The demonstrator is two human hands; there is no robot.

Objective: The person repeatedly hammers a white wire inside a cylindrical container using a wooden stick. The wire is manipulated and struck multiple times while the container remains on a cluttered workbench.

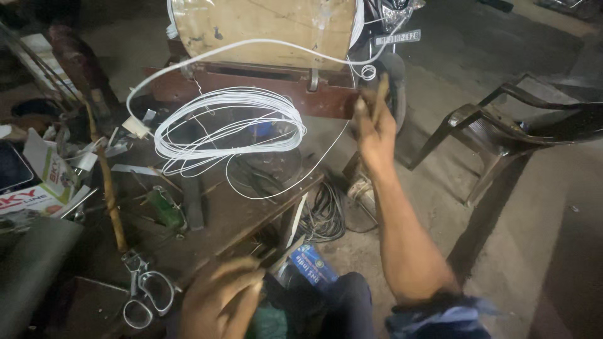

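My right hand (375,125) reaches forward, fingers stretched up against the right end of a red-brown wooden frame (251,88). A thin white wire (276,45) runs over a worn board (264,22) above the frame and ends in a small loop just beyond my fingertips. A loose coil of the same white wire (229,125) lies on the dark workbench (232,213), left of that hand. My left hand (220,301) is low, blurred and curled, with a thin dark rod (286,253) sticking out beside it; whether it grips the rod is unclear.
Scissors (147,292), a long wooden stick (108,188), a green object (166,208) and printed boxes (38,188) clutter the bench's left. Black cable (323,216) and a blue packet (314,267) lie below. A dark chair (509,125) stands right; a motorbike wheel (397,88) is behind the frame.
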